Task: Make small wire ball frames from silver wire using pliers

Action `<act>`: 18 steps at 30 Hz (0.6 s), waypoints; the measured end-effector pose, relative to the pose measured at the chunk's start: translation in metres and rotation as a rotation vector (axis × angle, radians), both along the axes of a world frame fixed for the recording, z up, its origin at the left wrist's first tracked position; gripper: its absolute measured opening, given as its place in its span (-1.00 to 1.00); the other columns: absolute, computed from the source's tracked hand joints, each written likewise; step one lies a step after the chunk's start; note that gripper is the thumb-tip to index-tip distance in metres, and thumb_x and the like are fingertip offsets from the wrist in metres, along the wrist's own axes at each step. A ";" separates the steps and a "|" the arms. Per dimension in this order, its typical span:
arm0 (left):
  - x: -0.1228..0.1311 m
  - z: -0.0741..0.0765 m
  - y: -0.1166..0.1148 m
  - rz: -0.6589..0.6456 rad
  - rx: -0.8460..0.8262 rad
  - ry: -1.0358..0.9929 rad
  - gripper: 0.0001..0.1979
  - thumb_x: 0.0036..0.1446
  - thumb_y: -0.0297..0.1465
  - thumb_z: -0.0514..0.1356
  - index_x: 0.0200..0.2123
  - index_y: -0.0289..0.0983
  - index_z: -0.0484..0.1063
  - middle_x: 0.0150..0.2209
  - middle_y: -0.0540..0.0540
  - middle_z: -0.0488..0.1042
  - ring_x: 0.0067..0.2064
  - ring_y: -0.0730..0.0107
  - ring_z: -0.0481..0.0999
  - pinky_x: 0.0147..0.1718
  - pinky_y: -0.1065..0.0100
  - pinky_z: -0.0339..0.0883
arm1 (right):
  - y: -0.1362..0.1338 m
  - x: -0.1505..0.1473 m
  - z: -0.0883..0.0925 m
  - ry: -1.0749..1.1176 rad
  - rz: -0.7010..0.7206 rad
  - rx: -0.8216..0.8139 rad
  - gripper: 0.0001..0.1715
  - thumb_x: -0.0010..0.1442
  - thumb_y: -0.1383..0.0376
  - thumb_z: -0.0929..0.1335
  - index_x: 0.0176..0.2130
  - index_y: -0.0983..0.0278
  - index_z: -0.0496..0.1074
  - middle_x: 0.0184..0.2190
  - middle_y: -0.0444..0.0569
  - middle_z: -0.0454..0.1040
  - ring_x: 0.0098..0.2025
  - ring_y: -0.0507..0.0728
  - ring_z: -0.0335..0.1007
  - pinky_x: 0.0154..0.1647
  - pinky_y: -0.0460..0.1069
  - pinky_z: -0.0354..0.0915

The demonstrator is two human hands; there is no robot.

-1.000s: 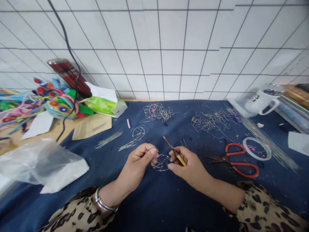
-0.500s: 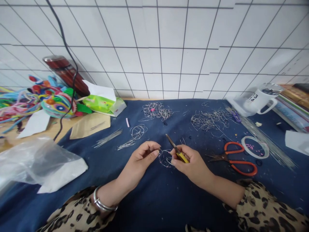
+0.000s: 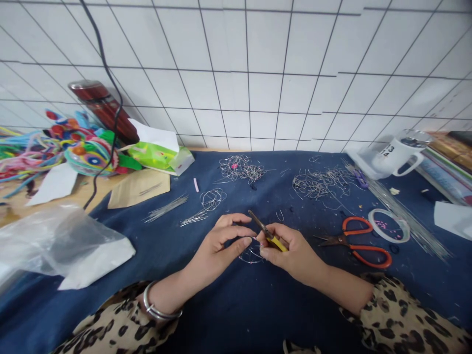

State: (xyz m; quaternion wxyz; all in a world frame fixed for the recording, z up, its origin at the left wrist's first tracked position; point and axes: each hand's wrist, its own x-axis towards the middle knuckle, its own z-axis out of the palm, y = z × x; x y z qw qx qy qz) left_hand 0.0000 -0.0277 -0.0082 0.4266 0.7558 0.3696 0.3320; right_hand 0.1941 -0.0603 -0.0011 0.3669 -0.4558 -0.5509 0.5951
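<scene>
Between my hands is a small round wire frame [image 3: 251, 255] with tiny pink beads on it. My left hand [image 3: 224, 245] pinches its upper left edge between thumb and fingers. In my right hand [image 3: 285, 244] are pliers with yellow handles [image 3: 276, 242], their dark jaws pointing up and left past the wire. The thumb and forefinger of that hand also meet at the wire's right side. Fingers hide part of the frame. A short bent wire [image 3: 280, 215] lies on the blue cloth [image 3: 228, 314] just beyond my right hand.
Orange-handled scissors [image 3: 354, 242] and a round dish of pink beads [image 3: 389, 226] lie to the right. Behind are tangled wire heaps [image 3: 320, 183], with cut wires [image 3: 167, 208] at left. A white mug [image 3: 400, 155] stands back right; a plastic bag [image 3: 70, 246] lies left.
The wire frame has turned and dropped slightly between my hands. My left fingers have shifted right, closer to the pliers, and the bent wire beyond my right hand shows more plainly.
</scene>
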 end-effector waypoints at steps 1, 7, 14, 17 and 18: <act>0.000 0.000 0.000 0.002 0.016 0.011 -0.84 0.14 -0.42 0.15 -0.24 -0.22 0.52 -0.08 -0.15 0.36 0.03 0.21 0.30 0.05 0.15 0.15 | 0.000 0.000 -0.001 0.005 0.001 -0.001 -0.79 0.01 0.37 0.35 -0.27 0.27 0.34 -0.42 -0.20 0.29 -0.38 -0.03 0.25 -0.29 -0.09 0.23; -0.001 0.002 -0.002 -0.009 -0.037 0.028 -0.86 0.14 -0.41 0.15 -0.27 -0.26 0.51 -0.32 -0.10 0.43 -0.24 0.35 0.42 -0.21 0.30 0.31 | 0.002 0.005 -0.002 -0.077 -0.025 -0.007 -0.74 0.04 0.33 0.34 -0.20 0.26 0.32 -0.39 -0.17 0.34 -0.36 -0.01 0.28 -0.28 -0.08 0.24; -0.006 0.006 0.001 0.067 -0.051 0.025 -0.88 0.13 -0.40 0.16 -0.30 -0.24 0.51 -0.30 -0.08 0.44 -0.25 0.37 0.44 -0.23 0.33 0.30 | 0.024 0.054 0.026 -0.671 0.051 0.219 -0.65 0.16 0.07 0.26 -0.14 0.22 0.37 -0.36 -0.12 0.42 -0.36 0.04 0.32 -0.36 -0.07 0.20; -0.008 0.007 0.004 0.099 -0.068 0.036 -0.88 0.12 -0.38 0.17 -0.30 -0.22 0.51 -0.30 -0.06 0.45 -0.26 0.37 0.44 -0.25 0.34 0.29 | 0.032 0.078 0.036 -0.977 0.128 0.323 -0.59 0.18 0.03 0.22 -0.10 0.20 0.38 -0.32 -0.07 0.45 -0.32 0.09 0.35 -0.34 -0.05 0.19; -0.009 0.007 0.005 0.107 -0.069 0.040 -0.87 0.12 -0.37 0.17 -0.29 -0.21 0.51 -0.30 -0.06 0.45 -0.26 0.37 0.45 -0.25 0.34 0.29 | 0.033 0.084 0.038 -1.072 0.156 0.377 -0.59 0.17 0.03 0.23 -0.10 0.19 0.38 -0.28 -0.05 0.45 -0.27 0.12 0.35 -0.30 -0.03 0.19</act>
